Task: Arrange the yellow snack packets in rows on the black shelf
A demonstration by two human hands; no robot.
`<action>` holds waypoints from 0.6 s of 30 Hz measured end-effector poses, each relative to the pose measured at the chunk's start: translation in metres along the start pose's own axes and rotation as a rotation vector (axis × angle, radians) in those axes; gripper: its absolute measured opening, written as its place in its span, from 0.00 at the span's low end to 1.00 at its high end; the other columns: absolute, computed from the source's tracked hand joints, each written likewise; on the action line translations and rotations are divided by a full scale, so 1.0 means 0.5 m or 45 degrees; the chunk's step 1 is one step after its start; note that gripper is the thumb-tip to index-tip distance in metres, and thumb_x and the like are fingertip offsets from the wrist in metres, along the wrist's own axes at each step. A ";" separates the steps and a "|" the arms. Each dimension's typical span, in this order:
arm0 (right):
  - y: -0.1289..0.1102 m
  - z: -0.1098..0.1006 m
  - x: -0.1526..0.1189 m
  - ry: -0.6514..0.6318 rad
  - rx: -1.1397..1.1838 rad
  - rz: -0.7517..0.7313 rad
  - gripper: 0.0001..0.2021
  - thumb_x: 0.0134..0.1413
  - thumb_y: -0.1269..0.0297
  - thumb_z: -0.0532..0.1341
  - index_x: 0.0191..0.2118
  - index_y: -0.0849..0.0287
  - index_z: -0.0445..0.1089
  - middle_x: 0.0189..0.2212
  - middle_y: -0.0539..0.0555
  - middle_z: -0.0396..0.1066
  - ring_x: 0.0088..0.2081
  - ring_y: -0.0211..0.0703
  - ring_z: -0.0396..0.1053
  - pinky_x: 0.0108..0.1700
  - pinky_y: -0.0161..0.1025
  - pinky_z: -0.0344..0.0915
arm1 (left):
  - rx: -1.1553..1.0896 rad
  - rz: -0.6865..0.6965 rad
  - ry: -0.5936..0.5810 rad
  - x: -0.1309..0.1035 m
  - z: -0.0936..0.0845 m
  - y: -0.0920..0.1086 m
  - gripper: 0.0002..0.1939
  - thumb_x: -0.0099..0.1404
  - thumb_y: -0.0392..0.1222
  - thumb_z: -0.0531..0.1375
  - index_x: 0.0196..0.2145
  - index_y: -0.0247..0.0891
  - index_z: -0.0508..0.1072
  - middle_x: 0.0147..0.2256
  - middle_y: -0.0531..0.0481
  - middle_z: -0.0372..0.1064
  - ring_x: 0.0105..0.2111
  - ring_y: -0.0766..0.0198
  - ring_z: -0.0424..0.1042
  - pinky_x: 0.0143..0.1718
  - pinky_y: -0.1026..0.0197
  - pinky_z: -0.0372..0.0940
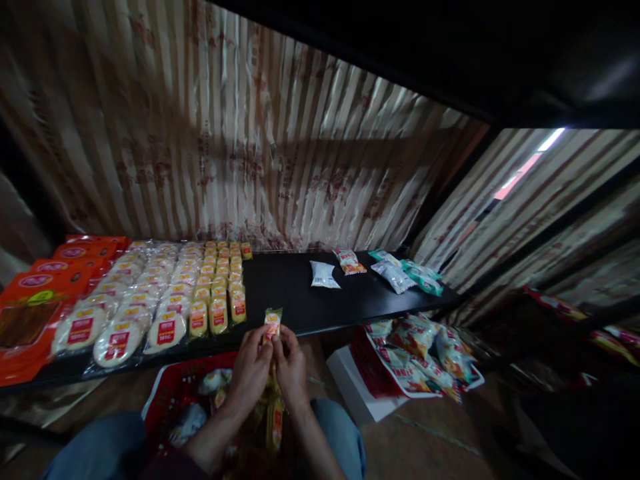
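Between my two hands, in front of the shelf edge, is a small wrapped snack cake [272, 324] in clear, yellowish film with a red and white label. My left hand [249, 365] has its fingers closed on the cake's left side. On the other side my right hand [291, 365] pinches it with thumb and fingers. Below the hands a red basket [165, 383] holds several wrapped packets, partly hidden by my forearms. Rows of similar yellow snack cakes [219, 313] stand on the black shelf [277, 283] to the left of the hands.
Round white packaged cakes [117, 343] and orange packets [30, 300] fill the shelf's left end. A white packet [324, 274], a red and white packet [349, 261] and green packets [423, 277] lie farther right. A second basket [367, 353] of snack bags rests on a white box [357, 383].
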State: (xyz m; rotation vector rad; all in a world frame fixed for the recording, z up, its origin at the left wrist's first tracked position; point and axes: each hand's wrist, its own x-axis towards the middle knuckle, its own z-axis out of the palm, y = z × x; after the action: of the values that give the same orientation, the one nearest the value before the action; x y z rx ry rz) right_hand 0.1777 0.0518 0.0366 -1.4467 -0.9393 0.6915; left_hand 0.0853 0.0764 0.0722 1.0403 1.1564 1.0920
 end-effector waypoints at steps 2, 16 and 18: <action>-0.002 0.002 0.037 -0.012 0.006 0.008 0.16 0.52 0.58 0.59 0.46 0.58 0.69 0.37 0.55 0.77 0.38 0.45 0.74 0.44 0.40 0.68 | -0.055 -0.036 0.001 0.033 0.013 0.009 0.13 0.50 0.27 0.62 0.32 0.42 0.77 0.39 0.47 0.70 0.44 0.57 0.68 0.51 0.59 0.57; 0.008 0.082 0.280 -0.053 0.059 0.061 0.13 0.45 0.65 0.59 0.40 0.59 0.71 0.35 0.52 0.77 0.37 0.42 0.74 0.43 0.37 0.68 | 0.447 -0.048 -0.087 0.247 0.082 0.109 0.08 0.56 0.30 0.55 0.32 0.39 0.72 0.37 0.48 0.74 0.44 0.60 0.71 0.44 0.64 0.60; 0.008 0.099 0.308 -0.044 0.050 0.096 0.14 0.45 0.66 0.58 0.40 0.59 0.70 0.35 0.53 0.77 0.37 0.42 0.74 0.43 0.37 0.68 | 0.666 -0.031 -0.114 0.268 0.089 0.128 0.09 0.59 0.33 0.53 0.34 0.39 0.72 0.39 0.47 0.74 0.43 0.62 0.71 0.42 0.65 0.62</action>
State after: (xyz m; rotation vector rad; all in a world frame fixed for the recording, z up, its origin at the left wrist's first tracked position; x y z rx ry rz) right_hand 0.2120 0.2097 0.0448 -1.4456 -0.8966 0.7881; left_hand 0.1326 0.2164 0.1187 1.4555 1.4145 0.7253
